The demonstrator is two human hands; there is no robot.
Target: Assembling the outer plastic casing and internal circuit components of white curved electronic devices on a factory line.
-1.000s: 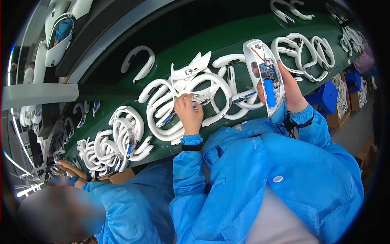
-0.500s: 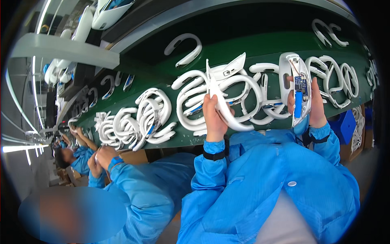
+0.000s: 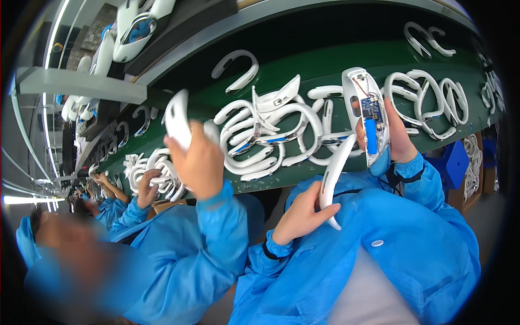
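Shell [image 3: 334, 174] in the left fingers [image 3: 311, 199]

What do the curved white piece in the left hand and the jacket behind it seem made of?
The curved white piece looks like moulded plastic: smooth, softly shiny. The jacket is probably thin synthetic cloth, judging by its creases and slight sheen.
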